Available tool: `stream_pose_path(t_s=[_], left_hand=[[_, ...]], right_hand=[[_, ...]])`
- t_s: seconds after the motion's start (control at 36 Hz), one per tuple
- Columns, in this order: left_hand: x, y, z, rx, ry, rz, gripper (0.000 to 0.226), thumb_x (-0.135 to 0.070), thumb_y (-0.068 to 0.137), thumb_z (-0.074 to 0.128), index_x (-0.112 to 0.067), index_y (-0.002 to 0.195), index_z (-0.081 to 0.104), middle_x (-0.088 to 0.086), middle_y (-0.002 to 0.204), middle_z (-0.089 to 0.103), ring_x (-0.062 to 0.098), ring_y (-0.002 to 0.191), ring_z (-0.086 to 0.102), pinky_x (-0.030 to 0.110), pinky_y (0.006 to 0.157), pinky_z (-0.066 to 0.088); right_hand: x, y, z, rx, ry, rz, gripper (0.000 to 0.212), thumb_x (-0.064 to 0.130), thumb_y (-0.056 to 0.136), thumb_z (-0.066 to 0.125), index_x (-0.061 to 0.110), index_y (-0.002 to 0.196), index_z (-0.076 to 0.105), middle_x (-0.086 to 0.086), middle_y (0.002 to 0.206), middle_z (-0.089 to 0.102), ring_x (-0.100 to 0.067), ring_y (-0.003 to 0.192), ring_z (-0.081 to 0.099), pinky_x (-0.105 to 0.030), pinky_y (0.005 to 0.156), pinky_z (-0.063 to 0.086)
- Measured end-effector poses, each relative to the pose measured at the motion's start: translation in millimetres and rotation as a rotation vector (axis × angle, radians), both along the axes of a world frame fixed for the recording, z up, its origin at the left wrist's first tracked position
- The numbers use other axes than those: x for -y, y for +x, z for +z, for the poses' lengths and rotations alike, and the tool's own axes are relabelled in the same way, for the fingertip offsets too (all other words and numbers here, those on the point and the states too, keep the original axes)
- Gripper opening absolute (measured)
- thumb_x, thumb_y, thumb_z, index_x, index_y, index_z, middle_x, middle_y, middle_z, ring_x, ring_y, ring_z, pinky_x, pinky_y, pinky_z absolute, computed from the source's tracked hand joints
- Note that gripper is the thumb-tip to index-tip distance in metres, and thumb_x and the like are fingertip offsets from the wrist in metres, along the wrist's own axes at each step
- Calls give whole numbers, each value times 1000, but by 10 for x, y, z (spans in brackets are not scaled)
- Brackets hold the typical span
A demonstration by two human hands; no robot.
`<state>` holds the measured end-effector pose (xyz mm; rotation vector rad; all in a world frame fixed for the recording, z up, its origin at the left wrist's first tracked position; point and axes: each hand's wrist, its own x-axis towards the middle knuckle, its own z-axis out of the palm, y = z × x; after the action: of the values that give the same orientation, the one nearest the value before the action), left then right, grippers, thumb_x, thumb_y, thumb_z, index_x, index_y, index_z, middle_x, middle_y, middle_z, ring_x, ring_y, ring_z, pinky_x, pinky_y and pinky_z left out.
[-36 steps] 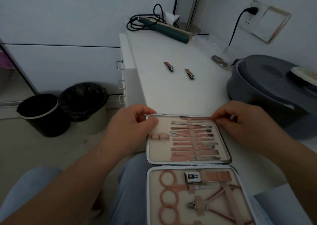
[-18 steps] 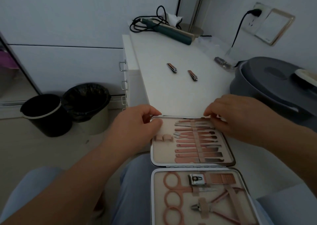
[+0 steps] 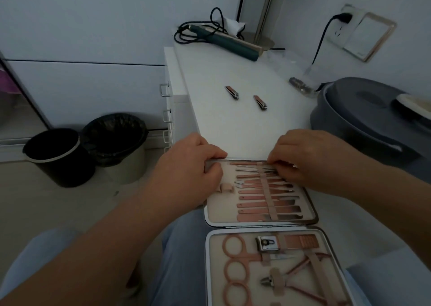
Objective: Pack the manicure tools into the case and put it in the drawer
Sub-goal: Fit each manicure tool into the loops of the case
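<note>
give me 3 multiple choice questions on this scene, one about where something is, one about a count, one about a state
1. Where do the loose nail clippers lie?
A. on the white desk top, beyond the case
B. in the black bin
C. on the person's lap

2. How many nail clippers lie loose on the desk?
A. one
B. two
C. four

3. What state is the manicure case in?
A. zipped shut
B. open flat, both halves showing tools
C. inside a drawer

Answers:
1. A: both clippers rest on the desk top, farther from the person than the case.
2. B: one clipper sits to the left, a second clipper to its right.
3. B: the case lies open with tools under straps in both halves, while the left hand and right hand are at its far edge.
</note>
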<state>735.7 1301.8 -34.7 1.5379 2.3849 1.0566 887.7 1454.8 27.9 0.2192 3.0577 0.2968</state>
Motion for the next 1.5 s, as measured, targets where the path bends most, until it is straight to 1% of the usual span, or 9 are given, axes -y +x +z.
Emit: stream_pose_path(t_s=[0.28, 0.36, 0.44, 0.56, 0.69, 0.94, 1.19, 1.36, 1.5], left_hand=[[-13, -23, 20, 51, 2, -11, 25, -24, 82, 54, -31, 102, 66, -11, 90, 51, 4, 81, 46, 24, 72, 36], [-35, -48, 81, 76, -19, -20, 20, -33, 80, 57, -33, 96, 69, -20, 80, 51, -1, 75, 48, 16, 66, 35], [-92, -55, 146, 54, -41, -13, 15, -39, 76, 60, -32, 84, 71, -27, 67, 50, -3, 70, 50, 18, 64, 36], [-142, -56, 166, 35, -75, -10, 13, -38, 77, 61, -32, 81, 71, -21, 69, 52, 4, 75, 53, 22, 68, 39], [-103, -85, 123, 106, -21, -20, 8, -33, 77, 64, -31, 76, 71, -25, 63, 53, -15, 70, 51, 1, 57, 32], [-89, 4, 18, 265, 143, 43, 12, -35, 71, 69, -37, 61, 64, -13, 72, 61, -5, 76, 53, 17, 64, 44], [-92, -4, 44, 267, 108, 19, 18, -34, 70, 71, -41, 57, 59, -15, 72, 59, -1, 72, 56, 16, 65, 44], [-95, -16, 55, 274, 94, 10, 19, -34, 69, 72, -41, 56, 59, -16, 69, 59, -2, 72, 56, 9, 59, 41], [-84, -32, 50, 261, 89, -17, 21, -31, 73, 69, -43, 59, 59, -16, 72, 59, 1, 72, 56, 16, 65, 44]], right_hand=[[-33, -1, -5, -79, -203, -91, 21, 34, 84, 51, 29, 97, 66, 14, 89, 60, -2, 84, 51, -21, 78, 44], [-84, 112, 3, -115, -265, -181, 19, 38, 79, 53, 30, 91, 67, 19, 82, 57, -1, 81, 52, -24, 77, 46], [-119, 180, -31, -121, -257, -236, 17, 38, 79, 55, 31, 89, 66, 22, 78, 52, 1, 79, 51, -23, 76, 46], [-121, 157, -82, -116, -174, -218, 18, 38, 81, 48, 29, 87, 63, 19, 78, 49, -1, 77, 48, -20, 71, 42], [-131, 106, -96, -97, -100, -147, 23, 37, 84, 42, 26, 90, 61, 15, 83, 47, -4, 79, 46, -23, 72, 42], [-119, 55, -104, -39, -19, -95, 36, 44, 82, 29, 26, 94, 57, 13, 86, 46, -5, 79, 44, -21, 71, 41], [-184, -17, -41, 66, -17, -67, 31, 44, 83, 28, 30, 95, 53, 18, 82, 38, 0, 77, 39, -17, 69, 34], [-180, -77, -92, 30, -32, -15, 36, 45, 80, 27, 28, 95, 56, 17, 82, 40, -1, 76, 38, -17, 66, 32], [-204, -82, -92, -36, -86, -45, 25, 45, 80, 39, 32, 91, 58, 20, 73, 41, 1, 69, 41, -8, 59, 29]])
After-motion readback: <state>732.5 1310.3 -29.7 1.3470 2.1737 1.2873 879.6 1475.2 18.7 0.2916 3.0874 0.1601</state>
